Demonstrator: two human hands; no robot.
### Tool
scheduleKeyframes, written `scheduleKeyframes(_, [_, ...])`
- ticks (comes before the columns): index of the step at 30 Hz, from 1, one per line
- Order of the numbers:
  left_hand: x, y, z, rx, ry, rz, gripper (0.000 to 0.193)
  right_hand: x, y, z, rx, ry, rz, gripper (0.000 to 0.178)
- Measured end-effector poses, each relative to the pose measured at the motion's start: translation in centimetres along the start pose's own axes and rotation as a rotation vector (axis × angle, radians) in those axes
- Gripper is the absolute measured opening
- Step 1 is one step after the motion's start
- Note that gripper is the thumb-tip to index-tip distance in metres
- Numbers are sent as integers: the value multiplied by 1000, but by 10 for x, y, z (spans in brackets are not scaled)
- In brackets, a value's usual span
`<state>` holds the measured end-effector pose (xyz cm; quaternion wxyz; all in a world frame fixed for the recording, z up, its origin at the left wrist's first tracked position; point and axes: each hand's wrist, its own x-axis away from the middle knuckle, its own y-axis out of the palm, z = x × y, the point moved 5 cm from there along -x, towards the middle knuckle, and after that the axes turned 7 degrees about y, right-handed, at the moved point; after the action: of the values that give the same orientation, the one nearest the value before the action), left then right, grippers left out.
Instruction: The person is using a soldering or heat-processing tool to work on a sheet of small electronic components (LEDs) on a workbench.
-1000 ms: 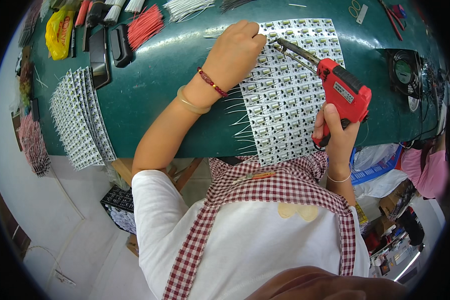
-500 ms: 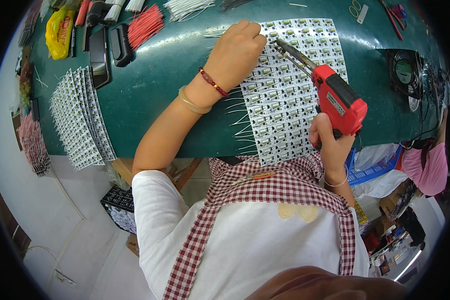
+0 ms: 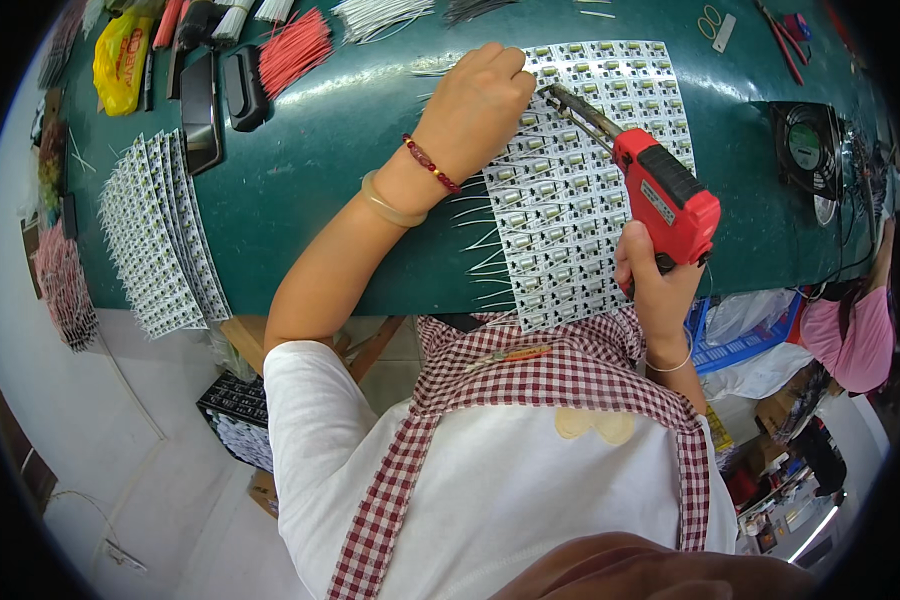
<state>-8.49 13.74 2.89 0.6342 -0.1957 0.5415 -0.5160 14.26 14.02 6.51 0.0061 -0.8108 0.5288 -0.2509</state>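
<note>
A white panel of small circuit boards (image 3: 595, 200) lies on the green table, with thin white wires (image 3: 485, 265) sticking out along its left side. My right hand (image 3: 660, 285) is wrapped round the handle of a red and black soldering gun (image 3: 667, 195). Its metal tip reaches the upper left part of the panel, close to my left fingertips. My left hand (image 3: 480, 100) is closed over the panel's upper left edge, knuckles up; its fingertips and anything pinched in them are hidden.
More circuit board panels (image 3: 155, 240) lie overlapped at the left. Bundles of red wires (image 3: 295, 50) and white wires (image 3: 380, 15) line the far edge near a yellow bag (image 3: 120, 65). A small black fan (image 3: 808, 150) stands at the right, with pliers (image 3: 782, 45) beyond it.
The soldering gun's body and my right hand have shifted slightly left, while its tip stays near my left fingers. My left hand has hardly moved.
</note>
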Motion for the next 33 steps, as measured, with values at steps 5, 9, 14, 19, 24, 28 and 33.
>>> scheduleKeyframes(5, [0, 0, -1, -3, 3, 1, 14, 2, 2, -1, -65, -11, -13, 17])
scheduleKeyframes(9, [0, -1, -1, 1, 0, 7, 13, 3, 0, -14, -160, -19, 55, 15])
scheduleKeyframes(14, [0, -1, -1, 2, 3, 9, 12, 0, -6, -16, -143, -59, 51, 15])
scheduleKeyframes(19, [0, -2, -1, 0, -2, 6, 13, 1, -4, -13, -85, -33, 32, 12])
scheduleKeyframes(24, [0, -1, -1, 2, 4, 13, 14, -1, 1, -5, -99, 34, -15, 12])
scheduleKeyframes(28, [2, -2, -1, -12, -5, 1, 13, -1, 4, -7, -92, 33, -13, 11])
scheduleKeyframes(33, [1, 0, -2, -7, -2, 6, 12, -2, -5, -18, -131, -25, 50, 13])
